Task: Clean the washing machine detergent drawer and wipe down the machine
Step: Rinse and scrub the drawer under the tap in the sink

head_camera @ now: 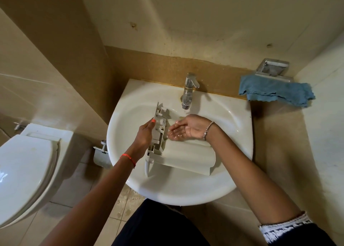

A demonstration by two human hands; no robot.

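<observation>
Left hand (144,136) gripping detergent drawer (178,154), standing it on edge in washbasin (186,191); right hand (183,129) lying open, cupped palm-up below tap (189,91). One-handed wet hold is risking a slip against ceramic.

- White toilet (28,171), lid closed, left of the sink (186,193).
- Chrome tap (189,91) at the sink's back rim.
- Chrome soap dish (272,68) on the wall, right.
- Water drops on the floor tiles (122,204).
</observation>
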